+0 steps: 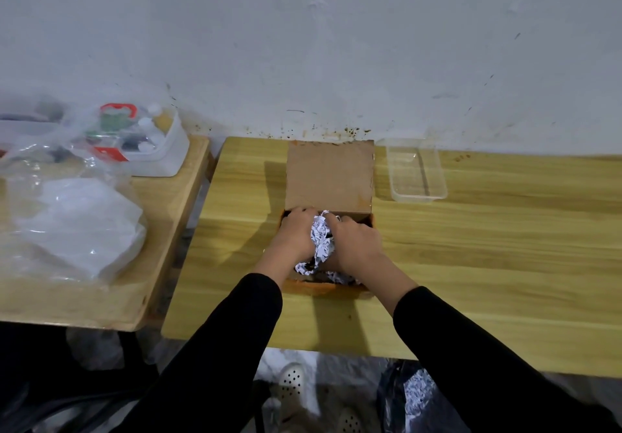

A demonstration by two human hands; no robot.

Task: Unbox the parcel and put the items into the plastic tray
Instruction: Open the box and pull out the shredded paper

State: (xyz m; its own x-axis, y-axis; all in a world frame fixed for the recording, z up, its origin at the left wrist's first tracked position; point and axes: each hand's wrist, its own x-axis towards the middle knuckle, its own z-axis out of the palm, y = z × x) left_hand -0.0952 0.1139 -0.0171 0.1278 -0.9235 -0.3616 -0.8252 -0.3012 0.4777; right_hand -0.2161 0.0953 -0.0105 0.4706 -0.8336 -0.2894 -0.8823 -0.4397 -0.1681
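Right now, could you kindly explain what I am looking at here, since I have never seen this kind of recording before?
There is no machine here: a person wears a camera on the head, so this single picture looks forward and down at their own arms in black sleeves. On the wooden table stands an open cardboard box, its lid flipped up towards the wall. Both hands reach into it: the left hand and the right hand together have a grip on a bunch of shredded white paper, the packing filler. Right of the box lies a clear plastic tray, with nothing in it yet. On a second table at the left sit plastic bags and a white container.
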